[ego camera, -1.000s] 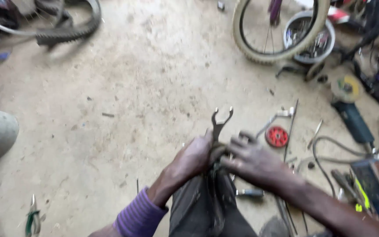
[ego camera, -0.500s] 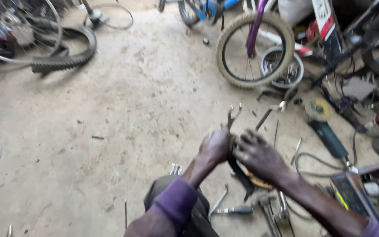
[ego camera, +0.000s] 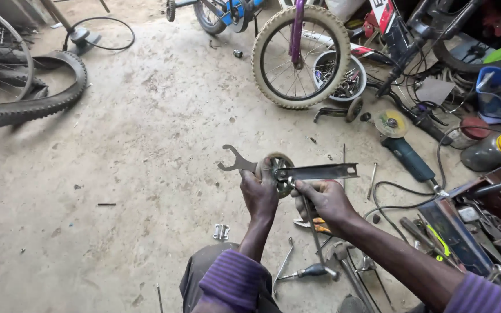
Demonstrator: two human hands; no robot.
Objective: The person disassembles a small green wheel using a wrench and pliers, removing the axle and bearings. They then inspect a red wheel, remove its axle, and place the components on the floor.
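While person sits on concrete floor, both hands raised mid-frame over it; left hand clenched around round metal hub part and hooked spanner jutting left; right hand grasping flat slotted wrench, lying level across hub part, pointing right; screwdriver on floor near bottom edge; angle grinder toward right edge; small bicycle wheel near top edge; loose tyre toward top-left corner.
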